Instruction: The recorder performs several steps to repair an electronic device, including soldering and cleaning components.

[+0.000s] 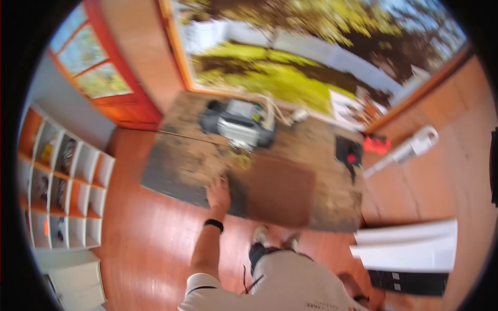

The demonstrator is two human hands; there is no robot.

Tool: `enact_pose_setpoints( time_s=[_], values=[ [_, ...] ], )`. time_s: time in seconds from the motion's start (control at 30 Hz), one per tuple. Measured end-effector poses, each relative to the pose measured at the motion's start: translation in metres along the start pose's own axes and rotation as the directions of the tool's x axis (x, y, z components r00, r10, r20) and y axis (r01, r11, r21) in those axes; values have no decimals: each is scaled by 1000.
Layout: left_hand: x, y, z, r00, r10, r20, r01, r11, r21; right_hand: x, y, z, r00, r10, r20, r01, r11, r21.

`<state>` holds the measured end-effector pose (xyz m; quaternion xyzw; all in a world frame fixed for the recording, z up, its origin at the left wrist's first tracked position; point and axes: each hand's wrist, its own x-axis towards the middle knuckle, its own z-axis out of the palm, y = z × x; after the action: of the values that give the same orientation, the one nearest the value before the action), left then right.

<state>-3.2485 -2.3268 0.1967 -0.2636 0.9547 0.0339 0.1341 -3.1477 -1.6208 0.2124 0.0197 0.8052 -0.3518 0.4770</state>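
Note:
My left hand [218, 194], with a black band on its wrist, reaches over the front edge of a worn wooden table [181, 160]. Its fingers look stretched out and hold nothing I can see; blur hides whether they touch the top. Just beyond them lies a small yellowish, loop-like thing [240, 159]. A grey and black motor-like machine [241, 124] with a pale cable rests at the back of the table. Right of my left hand is a flat brown sheet [281, 191]. My right arm [354, 286] hangs low at my side, its fingers hidden.
On the table's right lie a black square item [348, 150] and a red object [376, 144]. A white stick-shaped appliance [410, 149] is beside the right wall. White panels [407, 243] are at lower right. White shelves [78, 189] and a red door [127, 101] stand left.

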Motion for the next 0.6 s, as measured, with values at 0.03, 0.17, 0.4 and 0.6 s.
enact_pose_setpoints(
  time_s=[0.03, 0.17, 0.4, 0.6],
  values=[
    [4, -14, 22, 994, 96, -60, -90, 991, 97, 13, -11, -2, 1000, 1, 4, -1, 999, -42],
    [-10, -23, 7, 1000, 22, -15, -22, 999, -28, 51, -75, -12, 988, 150, 19, -149, 988, -38],
    [-97, 20, 7, 983, -177, 51, 179, 849, -496, 87, -147, -65, 996, -73, 56, 86, 952, -292],
    [-328, 7, 121, 829, -430, 357, 558, 656, -508, 151, -208, -58, 813, -458, 360, 571, 747, -340]
  ],
)
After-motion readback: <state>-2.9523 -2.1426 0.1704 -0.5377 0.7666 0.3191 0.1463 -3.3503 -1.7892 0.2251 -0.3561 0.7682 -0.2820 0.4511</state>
